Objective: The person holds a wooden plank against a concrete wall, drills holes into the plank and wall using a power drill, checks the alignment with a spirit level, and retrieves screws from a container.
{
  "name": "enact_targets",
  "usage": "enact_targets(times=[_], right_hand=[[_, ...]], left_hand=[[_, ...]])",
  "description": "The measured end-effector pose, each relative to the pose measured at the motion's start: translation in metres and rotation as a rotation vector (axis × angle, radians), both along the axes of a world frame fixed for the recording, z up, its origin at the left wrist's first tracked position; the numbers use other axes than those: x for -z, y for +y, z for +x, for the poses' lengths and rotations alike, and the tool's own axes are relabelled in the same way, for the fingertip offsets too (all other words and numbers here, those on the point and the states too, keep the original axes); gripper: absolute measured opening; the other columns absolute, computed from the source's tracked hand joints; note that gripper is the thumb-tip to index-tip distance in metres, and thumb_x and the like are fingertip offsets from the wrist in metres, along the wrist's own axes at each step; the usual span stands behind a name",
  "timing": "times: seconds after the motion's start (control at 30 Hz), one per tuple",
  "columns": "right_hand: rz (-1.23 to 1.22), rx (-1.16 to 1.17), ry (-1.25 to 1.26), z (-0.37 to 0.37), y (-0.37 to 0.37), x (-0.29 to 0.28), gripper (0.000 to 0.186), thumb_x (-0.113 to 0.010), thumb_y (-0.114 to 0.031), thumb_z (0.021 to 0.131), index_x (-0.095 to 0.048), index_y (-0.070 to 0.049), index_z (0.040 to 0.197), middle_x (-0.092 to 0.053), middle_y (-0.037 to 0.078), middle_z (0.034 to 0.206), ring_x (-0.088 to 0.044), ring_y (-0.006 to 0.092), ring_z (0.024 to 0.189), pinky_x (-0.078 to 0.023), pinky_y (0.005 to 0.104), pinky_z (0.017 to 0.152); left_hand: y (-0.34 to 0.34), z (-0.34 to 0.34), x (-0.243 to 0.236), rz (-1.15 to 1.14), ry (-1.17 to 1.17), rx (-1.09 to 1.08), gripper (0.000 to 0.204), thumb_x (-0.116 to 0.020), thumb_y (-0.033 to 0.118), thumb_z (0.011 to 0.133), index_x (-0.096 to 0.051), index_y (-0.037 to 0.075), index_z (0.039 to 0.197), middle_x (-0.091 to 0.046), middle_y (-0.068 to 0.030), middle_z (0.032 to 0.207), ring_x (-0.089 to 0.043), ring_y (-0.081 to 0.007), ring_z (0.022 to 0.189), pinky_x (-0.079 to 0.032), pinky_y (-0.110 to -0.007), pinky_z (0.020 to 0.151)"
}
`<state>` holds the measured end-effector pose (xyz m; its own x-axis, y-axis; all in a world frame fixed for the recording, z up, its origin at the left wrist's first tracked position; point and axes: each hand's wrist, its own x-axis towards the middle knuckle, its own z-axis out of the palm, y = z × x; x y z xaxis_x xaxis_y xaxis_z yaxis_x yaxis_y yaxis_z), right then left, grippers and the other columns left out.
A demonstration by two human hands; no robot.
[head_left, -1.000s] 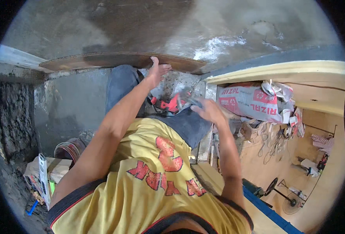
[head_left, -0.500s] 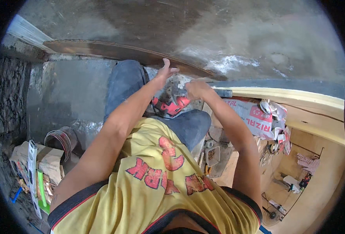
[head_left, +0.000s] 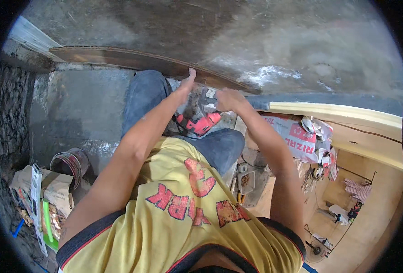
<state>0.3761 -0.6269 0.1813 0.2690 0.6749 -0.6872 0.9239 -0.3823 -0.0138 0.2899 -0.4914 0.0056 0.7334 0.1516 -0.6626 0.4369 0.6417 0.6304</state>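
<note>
My left hand (head_left: 187, 85) is at the lower edge of a long brown board (head_left: 110, 56) along the concrete wall, thumb raised and other fingers mostly hidden. Just right of it, my right hand (head_left: 226, 100) is closed on a grey tool I cannot make out, partly covered by the fingers. A red-and-black power tool (head_left: 200, 123) lies below my hands, between my knees in dark trousers.
At lower left are a bucket (head_left: 76, 164), cardboard (head_left: 56, 191), a level (head_left: 36, 195) and a green tool (head_left: 49, 218). Printed sacks (head_left: 285, 132) lie at right beside a ledge. Beyond, a lower room holds a fan, cords and striped cloth (head_left: 356, 189).
My right hand has moved up toward the board from beside the power tool, grey tool in it. The view has shifted slightly. My left hand stays at the board, its fingers less visible.
</note>
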Motion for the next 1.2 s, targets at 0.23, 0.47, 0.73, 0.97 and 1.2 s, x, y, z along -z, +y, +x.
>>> enact_targets(times=[0.23, 0.47, 0.73, 0.97, 1.2], right_hand=[[-0.065, -0.12, 0.121, -0.019, 0.001, -0.002, 0.033, -0.067, -0.025, 0.076, -0.072, -0.002, 0.099, -0.069, 0.026, 0.103, -0.068, 0.0433, 0.097, -0.055, 0.0521, 0.083], [-0.048, -0.081, -0.016, -0.02, -0.003, 0.006, 0.036, -0.069, -0.026, 0.074, -0.073, -0.001, 0.1, -0.071, 0.024, 0.107, -0.069, 0.0414, 0.098, -0.056, 0.0505, 0.084], [0.023, 0.046, -0.06, -0.012, -0.006, -0.002, 0.036, -0.067, -0.023, 0.074, -0.072, -0.003, 0.103, -0.069, 0.026, 0.11, -0.068, 0.0432, 0.1, -0.056, 0.051, 0.084], [0.053, 0.045, -0.089, -0.005, -0.011, 0.01, 0.036, -0.067, -0.025, 0.074, -0.073, -0.002, 0.102, -0.07, 0.025, 0.107, -0.069, 0.0421, 0.099, -0.057, 0.0507, 0.083], [0.132, 0.061, -0.125, 0.001, -0.016, 0.03, 0.038, -0.068, -0.03, 0.075, -0.073, -0.003, 0.101, -0.071, 0.024, 0.105, -0.069, 0.0406, 0.099, -0.057, 0.0512, 0.083]], left_hand=[[0.01, -0.01, 0.011, -0.01, -0.067, 0.007, 0.113, -0.031, 0.093, 0.08, -0.03, 0.009, 0.157, -0.033, -0.017, 0.16, -0.017, -0.0367, 0.152, 0.0, -0.058, 0.119], [0.008, -0.019, -0.012, 0.071, 0.021, -0.088, 0.114, -0.043, 0.088, 0.082, -0.025, 0.003, 0.156, -0.043, -0.0178, 0.152, -0.035, -0.0335, 0.143, -0.017, -0.058, 0.116], [0.024, -0.028, -0.023, 0.276, 0.021, -0.595, 0.108, -0.078, 0.044, 0.085, -0.012, -0.001, 0.158, -0.042, -0.0232, 0.152, -0.044, -0.0339, 0.138, -0.034, -0.041, 0.113], [0.027, -0.042, -0.069, -0.015, -0.028, -0.627, 0.109, -0.076, 0.047, 0.087, -0.009, -0.006, 0.156, -0.037, -0.0269, 0.154, -0.041, -0.0403, 0.14, -0.033, -0.057, 0.11], [0.041, -0.031, -0.034, 0.049, -0.071, -0.593, 0.11, -0.072, 0.055, 0.087, -0.007, 0.003, 0.158, -0.046, -0.0174, 0.146, -0.051, -0.0327, 0.129, -0.045, -0.054, 0.091]])
